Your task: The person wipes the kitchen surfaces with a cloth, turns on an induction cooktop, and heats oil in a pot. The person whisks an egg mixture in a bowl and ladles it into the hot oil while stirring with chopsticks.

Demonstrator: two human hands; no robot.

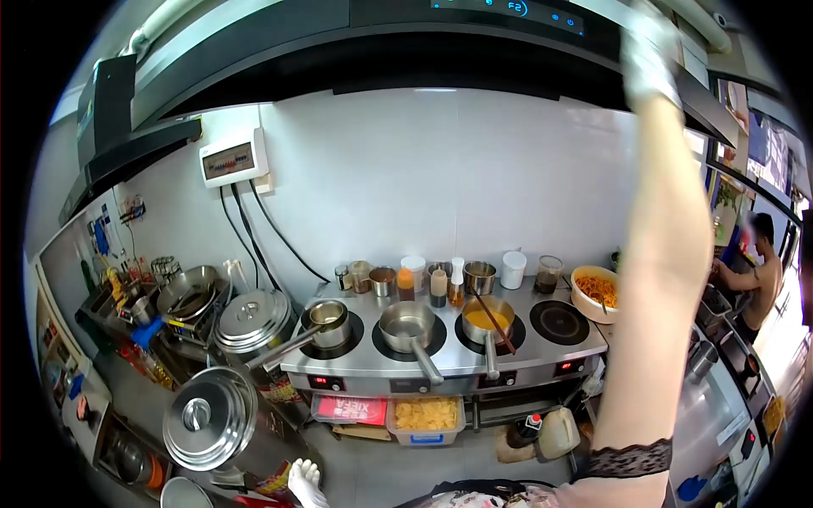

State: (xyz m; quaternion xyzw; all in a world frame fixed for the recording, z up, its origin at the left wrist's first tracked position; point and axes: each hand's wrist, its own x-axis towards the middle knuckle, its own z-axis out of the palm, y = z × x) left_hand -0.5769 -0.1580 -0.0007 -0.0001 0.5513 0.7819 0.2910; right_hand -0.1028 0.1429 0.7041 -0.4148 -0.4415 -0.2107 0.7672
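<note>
My right hand, in a white glove, is raised to the right end of the black range hood, near its lit control panel. Motion smears its fingers, and I cannot tell whether it touches the hood. Low in the view, my gloved left hand hangs beside a tall lidded steel pot, its fingers loosely apart and nothing in them. On the cooktop stand a small pot with a strainer, a steel saucepan and a saucepan of yellow liquid with chopsticks across it.
Several jars and sauce bottles line the cooktop's back edge. A bowl of orange shredded food sits at right. Below are a tub of yellow food and a jug. Another person works at the far right counter.
</note>
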